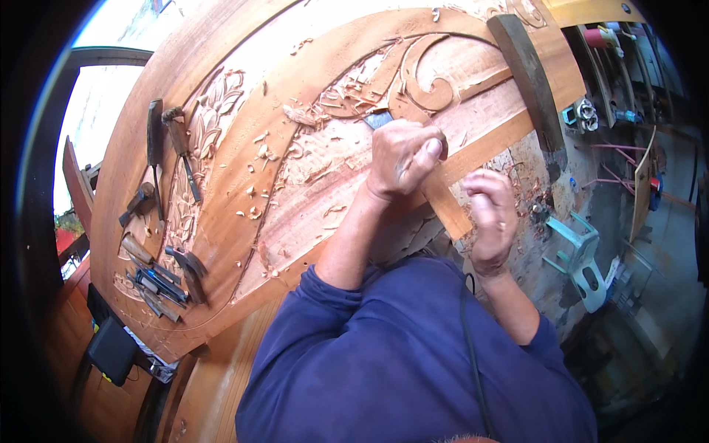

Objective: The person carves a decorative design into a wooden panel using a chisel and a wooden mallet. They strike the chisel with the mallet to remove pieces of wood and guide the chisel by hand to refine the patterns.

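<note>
My left hand (408, 156) is closed in a fist around a wooden-handled tool (447, 210), low over the carved wooden panel (303, 81). Past the knuckles, the tool's grey metal end (379, 119) meets the panel beside a raised scroll (432, 96); my fist hides its middle, so I cannot tell its exact kind. Just right of the handle's free end hovers my right hand (493, 221), its fingers loosely bent and apart from the handle, with nothing visible in it. Curled wood shavings (303, 114) lie over the carving near the metal end.
Several hand tools rest on the panel's left, among them a gouge (177, 136) and a hammer (190, 275). A dark wooden bar (526, 81) lies across the panel's right end. Beyond it, a light green plastic stool (580, 255) stands on the cluttered floor.
</note>
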`<state>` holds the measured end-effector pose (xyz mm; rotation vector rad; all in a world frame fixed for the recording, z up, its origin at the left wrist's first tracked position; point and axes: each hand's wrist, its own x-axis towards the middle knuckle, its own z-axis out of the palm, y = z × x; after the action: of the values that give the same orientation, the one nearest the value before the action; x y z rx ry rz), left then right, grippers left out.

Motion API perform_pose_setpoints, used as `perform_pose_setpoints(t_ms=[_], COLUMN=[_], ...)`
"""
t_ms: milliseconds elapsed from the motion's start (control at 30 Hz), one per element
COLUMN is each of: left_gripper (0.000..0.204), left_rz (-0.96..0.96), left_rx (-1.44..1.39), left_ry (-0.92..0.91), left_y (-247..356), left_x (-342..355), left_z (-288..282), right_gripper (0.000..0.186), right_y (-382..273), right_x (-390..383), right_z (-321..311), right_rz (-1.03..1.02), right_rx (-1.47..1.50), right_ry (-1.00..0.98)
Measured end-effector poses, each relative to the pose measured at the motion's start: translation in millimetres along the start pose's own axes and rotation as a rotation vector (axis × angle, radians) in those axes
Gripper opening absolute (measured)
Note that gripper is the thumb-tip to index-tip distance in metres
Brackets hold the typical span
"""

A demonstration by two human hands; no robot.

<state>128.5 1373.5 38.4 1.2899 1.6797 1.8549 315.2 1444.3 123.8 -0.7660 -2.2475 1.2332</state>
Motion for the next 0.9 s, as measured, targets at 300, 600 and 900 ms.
perform_pose_setpoints(t_ms=[300, 600, 900], left_gripper=[0.075, 0.047, 0.027], left_rz=[0.053, 0.130, 0.286], left_rx=[0.596, 0.255, 0.450], left_ry=[-0.602, -0.225, -0.078], left_y=[71, 15, 51], left_x=[82, -17, 49], left_z=[27, 6, 6], right_gripper=[0.064, 0.051, 0.058], right_y=[10, -2, -2], right_x=[-40, -42, 1], right_z=[-4, -9, -43], right_rz=[0.787, 0.696, 0.219], right_rx=[1.469, 0.533, 0.304], right_ry=[-0.117, -0.345, -0.119])
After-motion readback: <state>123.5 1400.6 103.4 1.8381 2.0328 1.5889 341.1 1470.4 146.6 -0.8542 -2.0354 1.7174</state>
